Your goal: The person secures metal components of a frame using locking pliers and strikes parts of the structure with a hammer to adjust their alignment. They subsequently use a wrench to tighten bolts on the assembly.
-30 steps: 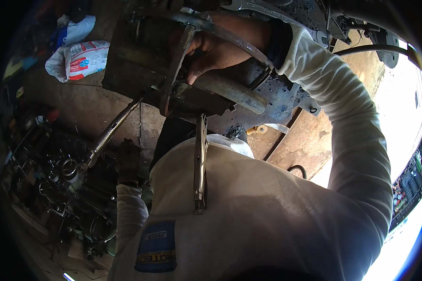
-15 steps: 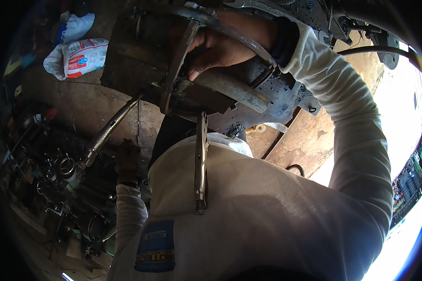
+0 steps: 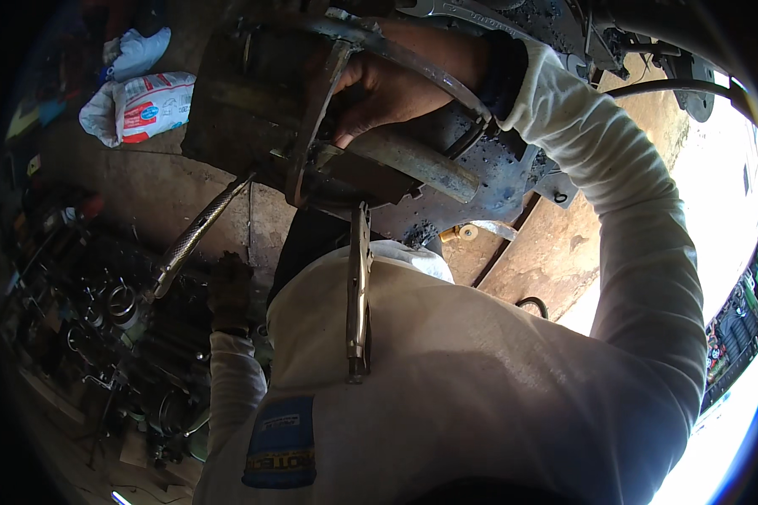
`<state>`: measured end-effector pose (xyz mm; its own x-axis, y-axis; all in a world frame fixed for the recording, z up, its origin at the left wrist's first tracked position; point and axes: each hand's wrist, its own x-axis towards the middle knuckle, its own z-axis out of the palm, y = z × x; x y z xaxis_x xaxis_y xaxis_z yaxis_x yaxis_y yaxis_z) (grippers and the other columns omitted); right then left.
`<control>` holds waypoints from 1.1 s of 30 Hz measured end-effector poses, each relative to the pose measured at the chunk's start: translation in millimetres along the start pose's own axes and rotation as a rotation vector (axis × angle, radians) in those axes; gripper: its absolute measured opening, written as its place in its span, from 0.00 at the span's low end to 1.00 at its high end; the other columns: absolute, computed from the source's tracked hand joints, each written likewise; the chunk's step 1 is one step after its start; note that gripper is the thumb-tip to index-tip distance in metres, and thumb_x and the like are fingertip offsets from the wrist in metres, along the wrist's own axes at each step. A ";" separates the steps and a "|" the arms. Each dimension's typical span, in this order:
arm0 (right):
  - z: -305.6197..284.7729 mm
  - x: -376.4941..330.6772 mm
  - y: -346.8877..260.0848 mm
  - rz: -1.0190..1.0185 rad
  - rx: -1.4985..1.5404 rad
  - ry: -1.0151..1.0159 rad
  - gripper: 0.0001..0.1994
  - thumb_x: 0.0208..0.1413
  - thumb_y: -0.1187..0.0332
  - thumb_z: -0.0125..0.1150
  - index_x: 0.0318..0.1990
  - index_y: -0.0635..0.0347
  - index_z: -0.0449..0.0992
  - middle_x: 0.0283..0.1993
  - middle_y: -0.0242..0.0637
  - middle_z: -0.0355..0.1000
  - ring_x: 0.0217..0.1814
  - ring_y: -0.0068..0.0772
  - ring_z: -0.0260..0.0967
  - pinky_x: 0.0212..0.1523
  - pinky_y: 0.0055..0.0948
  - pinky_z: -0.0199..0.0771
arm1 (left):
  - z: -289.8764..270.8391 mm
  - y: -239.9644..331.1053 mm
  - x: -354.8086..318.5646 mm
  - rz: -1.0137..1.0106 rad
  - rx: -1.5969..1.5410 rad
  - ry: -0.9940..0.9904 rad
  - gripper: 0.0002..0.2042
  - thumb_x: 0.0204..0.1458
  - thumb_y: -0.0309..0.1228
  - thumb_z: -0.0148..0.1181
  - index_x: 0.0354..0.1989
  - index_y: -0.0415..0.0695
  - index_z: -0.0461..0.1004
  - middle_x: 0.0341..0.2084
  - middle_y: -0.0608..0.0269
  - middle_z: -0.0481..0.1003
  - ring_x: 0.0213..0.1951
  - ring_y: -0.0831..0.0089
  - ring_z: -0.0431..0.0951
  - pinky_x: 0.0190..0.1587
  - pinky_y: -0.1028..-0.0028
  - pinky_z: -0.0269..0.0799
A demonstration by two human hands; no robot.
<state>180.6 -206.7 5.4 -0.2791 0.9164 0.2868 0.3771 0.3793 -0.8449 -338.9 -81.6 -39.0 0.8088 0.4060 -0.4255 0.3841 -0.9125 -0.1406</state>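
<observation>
My right hand (image 3: 387, 84) reaches up under a grimy vehicle underside (image 3: 497, 168), with its fingers closed around a rusty metal bracket (image 3: 312, 126) next to a steel pipe (image 3: 413, 164). Locking pliers (image 3: 359, 295) hang straight down from the assembly, clamped at their top end, in front of my white shirt. My left hand (image 3: 227, 290), in a dark glove, hangs low beside a braided metal hose (image 3: 189, 240) and above a heap of metal parts. Its fingers are too dark to make out.
A pile of dark metal parts and rings (image 3: 118, 311) covers the ground at the left. A white printed sack (image 3: 147, 105) lies at the upper left. A black cable (image 3: 674, 84) runs under the chassis at the upper right. Bright daylight falls on the brown ground (image 3: 547, 261) at the right.
My right hand has shifted slightly on the bracket, and the view has tilted a little. The left hand and the hanging pliers have stayed where they were.
</observation>
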 end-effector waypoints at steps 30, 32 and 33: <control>-1.2 7.7 7.8 0.014 0.180 -0.170 0.24 0.47 0.58 0.69 0.55 0.45 0.75 0.54 0.34 0.73 0.55 0.39 0.69 0.55 0.37 0.68 | -14.8 1.5 15.6 0.130 0.042 0.005 0.16 0.46 0.31 0.62 0.43 0.39 0.70 0.36 0.52 0.73 0.41 0.56 0.74 0.44 0.59 0.70; -6.4 8.2 4.3 0.025 0.107 -0.164 0.25 0.45 0.58 0.70 0.54 0.45 0.75 0.55 0.34 0.72 0.56 0.39 0.68 0.56 0.37 0.67 | -14.1 1.5 17.8 0.126 0.041 0.027 0.16 0.46 0.31 0.62 0.43 0.39 0.70 0.35 0.52 0.72 0.41 0.56 0.73 0.43 0.59 0.70; -9.6 9.2 1.3 0.026 0.079 -0.163 0.25 0.45 0.58 0.70 0.54 0.44 0.76 0.55 0.34 0.72 0.56 0.39 0.68 0.56 0.36 0.67 | -13.0 1.3 18.4 0.062 -0.018 -0.012 0.17 0.47 0.31 0.62 0.44 0.39 0.70 0.36 0.52 0.72 0.41 0.55 0.73 0.45 0.59 0.70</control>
<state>187.0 -196.5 11.3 -0.4116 0.8907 0.1930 0.3171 0.3385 -0.8859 -317.8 -74.7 -35.4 0.8259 0.3480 -0.4436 0.3412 -0.9349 -0.0980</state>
